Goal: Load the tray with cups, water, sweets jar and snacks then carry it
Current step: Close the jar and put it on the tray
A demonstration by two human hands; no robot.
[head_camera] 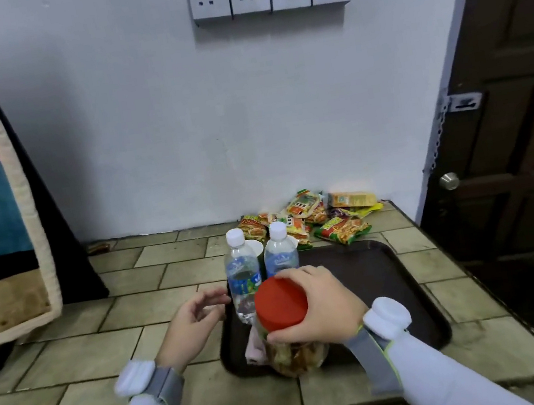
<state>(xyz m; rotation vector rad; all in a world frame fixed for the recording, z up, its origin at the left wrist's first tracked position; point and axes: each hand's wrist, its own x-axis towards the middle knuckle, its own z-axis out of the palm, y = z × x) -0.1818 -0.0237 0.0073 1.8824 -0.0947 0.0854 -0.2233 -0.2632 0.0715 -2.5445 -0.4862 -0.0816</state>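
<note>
- Sweets: a clear plastic jar with a red screw lid stands at the near left of the dark brown rectangular plastic tray, part of its base over the tray's near rim.
- The right hand wraps fingers and thumb around the jar just under the lid.
- The left hand hovers beside the tray's left edge, fingers loosely spread, holding nothing.
- Two clear plastic water bottles with white caps stand upright on the tray behind the jar.
- White cups show partly behind the bottles.
- Colourful snack packets lie heaped on the tiled counter, beyond the tray.
</note>
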